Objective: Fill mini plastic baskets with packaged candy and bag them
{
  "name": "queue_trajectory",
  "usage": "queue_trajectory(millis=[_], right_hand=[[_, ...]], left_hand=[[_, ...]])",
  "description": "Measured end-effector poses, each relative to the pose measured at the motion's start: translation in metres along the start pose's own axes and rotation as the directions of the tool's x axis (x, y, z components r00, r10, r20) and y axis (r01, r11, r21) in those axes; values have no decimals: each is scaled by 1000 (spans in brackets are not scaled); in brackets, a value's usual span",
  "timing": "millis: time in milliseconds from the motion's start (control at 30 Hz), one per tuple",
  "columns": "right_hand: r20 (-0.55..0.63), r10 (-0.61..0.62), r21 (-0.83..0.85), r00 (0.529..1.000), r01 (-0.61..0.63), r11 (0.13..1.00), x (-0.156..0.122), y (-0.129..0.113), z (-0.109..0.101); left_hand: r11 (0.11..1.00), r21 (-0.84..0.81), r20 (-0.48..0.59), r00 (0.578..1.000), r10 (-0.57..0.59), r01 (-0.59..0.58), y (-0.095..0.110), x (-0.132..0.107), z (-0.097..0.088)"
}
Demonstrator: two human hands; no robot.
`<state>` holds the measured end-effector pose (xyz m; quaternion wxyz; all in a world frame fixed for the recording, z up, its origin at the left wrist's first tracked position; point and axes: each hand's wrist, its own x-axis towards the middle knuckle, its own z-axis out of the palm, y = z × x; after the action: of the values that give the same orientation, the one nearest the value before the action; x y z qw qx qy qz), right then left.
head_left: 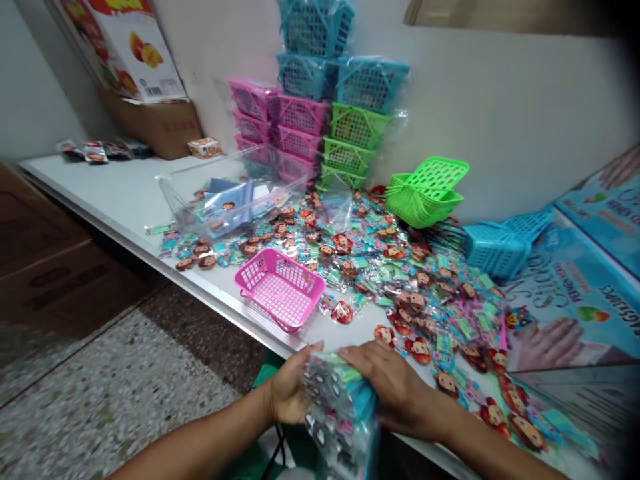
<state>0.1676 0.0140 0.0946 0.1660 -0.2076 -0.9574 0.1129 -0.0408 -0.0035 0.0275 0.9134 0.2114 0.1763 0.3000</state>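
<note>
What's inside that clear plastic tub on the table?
The clear tub holds flat blue sheets or packets and at least one small packet printed with a cartoon face. What lies beneath the blue pieces is covered, so the bottom layer cannot be made out.

**Readable text: almost none, one upside-down carton print**

Blue printed carton (585, 293), lying flat right of the blue basket (495, 248): large white lettering, upside down to the camera, reads roughly "Slices"; smaller lines under it too blurred to read.

Second blue carton (607, 207), behind that basket against the wall: white lettering at its right edge, cut off, illegible.

White fruit-print box (125, 47), far left of the basket stack (320, 100): barcode at its lower edge, digits unreadable.

Small box (205, 147) below it: print too small.

Packets (395, 267) on the table (115, 193): no legible text.
</note>
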Motion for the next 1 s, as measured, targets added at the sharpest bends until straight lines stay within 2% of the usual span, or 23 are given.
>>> queue_trajectory(millis=[67,100,133,167,200,233,267,300,333,367,400,433,467,500,533,567,633,733,833,1000], right_hand=[[-41,87,77,995,-84,993,2,6,-1],[-76,136,112,988,-127,986,5,9,-3],[-115,186,144,976,-169,975,10,11,-6],[-154,237,169,959,-211,963,17,14,-10],[-185,285,192,940,-250,949,26,17,-16],[-206,328,217,922,-284,934,39,20,-23],[-217,367,245,904,-314,917,53,22,-30],[-210,401,277,892,-339,899,69,25,-36],[-190,428,308,883,-360,881,87,27,-40],[-166,454,330,876,-384,862,104,29,-41],[-135,480,331,867,-417,846,121,31,-39],[-105,511,304,853,-462,833,136,34,-35],[-76,540,248,838,-509,824,150,36,-27],[-47,567,171,823,-552,816,162,38,-18],[-24,590,81,807,-587,806,171,40,-7],[-3,605,-11,796,-605,796,179,42,4],[22,613,-177,790,-600,780,189,45,25],[63,627,-343,777,-573,744,196,46,47],[105,651,-388,752,-572,723,196,44,60],[98,675,-483,731,-558,675,193,42,75]], left_hand=[[994,-80,29,997,-74,76,7,-1,7],[991,-77,32,994,-106,108,12,-3,10],[995,-31,-9,996,-94,94,19,-6,12],[998,56,-96,995,-28,34,26,-11,12],[978,200,-217,970,106,-62,36,-18,11],[901,399,-327,892,311,-167,47,-26,9],[745,628,-372,753,542,-225,59,-36,5],[505,842,-314,589,744,-188,71,-46,-1],[229,969,-158,490,857,-89,84,-55,-9],[-20,1000,10,497,868,15,95,-63,-17],[-217,972,132,551,824,90,104,-70,-26],[-370,920,214,626,750,129,111,-74,-35],[-481,865,257,695,671,145,115,-76,-44],[-558,815,280,738,614,155,117,-75,-53],[-612,773,295,761,578,165,116,-74,-60],[-652,738,311,770,557,173,114,-71,-65],[-704,690,363,759,541,171,108,-64,-73],[-723,677,417,737,531,138,99,-59,-76],[-710,693,429,719,547,127,96,-59,-75],[-742,667,508,686,521,69,97,-58,-77]])
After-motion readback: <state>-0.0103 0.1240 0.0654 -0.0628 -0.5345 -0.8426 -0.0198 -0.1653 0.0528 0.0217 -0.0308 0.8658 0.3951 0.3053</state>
